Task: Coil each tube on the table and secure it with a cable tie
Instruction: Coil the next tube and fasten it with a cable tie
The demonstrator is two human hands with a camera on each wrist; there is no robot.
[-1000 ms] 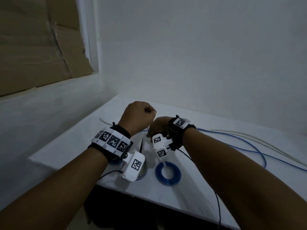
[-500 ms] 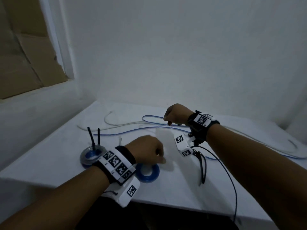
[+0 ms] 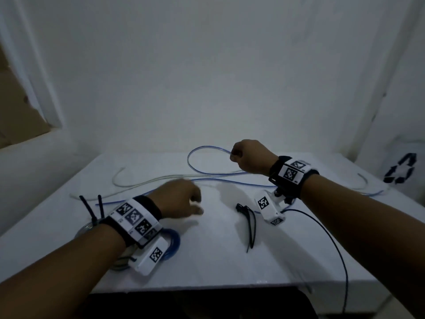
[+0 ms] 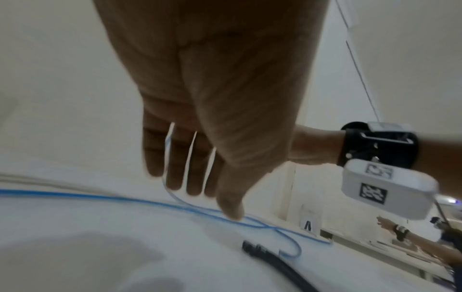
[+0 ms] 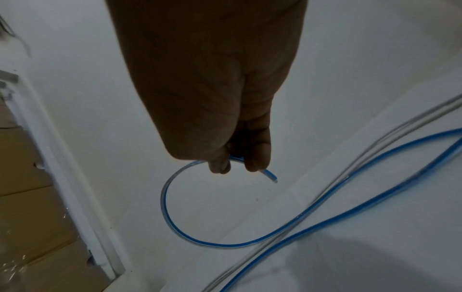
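Observation:
My right hand (image 3: 235,155) is raised above the back of the white table (image 3: 230,268) and pinches the free end of a long blue tube (image 3: 190,157). In the right wrist view, thumb and forefinger of my right hand (image 5: 237,165) hold the blue tube (image 5: 167,213) just behind its tip, and it curves down in a loop. My left hand (image 3: 195,203) hovers over the table's middle, holding nothing. The left wrist view shows my left hand (image 4: 197,189) with straight fingers above the blue tube (image 4: 100,197). A loose clear tube (image 3: 138,184) lies beside it.
Black cable ties (image 3: 249,224) lie in a bundle mid-table. A coiled blue tube (image 3: 173,241) and a tied clear coil (image 3: 88,223) sit at the front left, partly under my left wrist. A black camera cable (image 3: 333,238) trails right. A wall stands behind the table.
My left hand left the blue coil and moved forward toward the table's middle. My right hand lifted the blue tube's end higher, pulling a loop up.

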